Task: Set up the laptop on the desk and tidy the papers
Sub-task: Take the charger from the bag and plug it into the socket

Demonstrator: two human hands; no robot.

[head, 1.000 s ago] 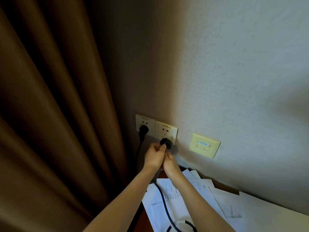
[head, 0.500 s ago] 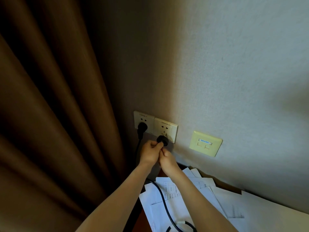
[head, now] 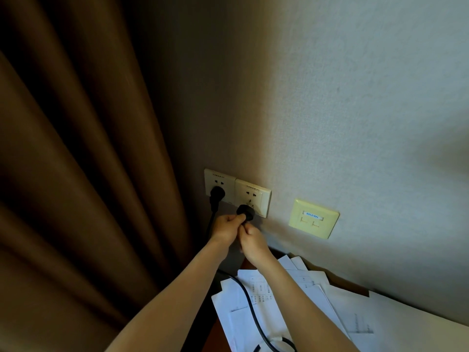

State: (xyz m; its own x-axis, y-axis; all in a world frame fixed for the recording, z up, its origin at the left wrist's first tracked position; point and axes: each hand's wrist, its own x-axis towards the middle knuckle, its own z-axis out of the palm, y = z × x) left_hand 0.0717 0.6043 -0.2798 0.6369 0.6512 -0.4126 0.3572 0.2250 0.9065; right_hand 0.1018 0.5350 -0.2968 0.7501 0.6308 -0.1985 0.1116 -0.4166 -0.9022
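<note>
A black power plug [head: 246, 212] sits at the lower part of the right wall socket [head: 253, 196]. My left hand [head: 227, 227] pinches the plug from the left. My right hand [head: 253, 243] grips it from below, where the cable leaves it. The black cable [head: 250, 301] runs down across loose white papers [head: 299, 306] that lie spread over the desk corner [head: 337, 280]. The laptop is out of view.
The left socket [head: 217, 180] holds another black plug [head: 217, 193] with its cord hanging down. A yellow data port plate [head: 314, 217] is on the wall to the right. Brown curtains [head: 83, 186] hang at the left, close to the sockets.
Both hands stay on the plug at the right socket. The view has shifted slightly; the hands and plug sit a little higher against the socket than one second ago.
</note>
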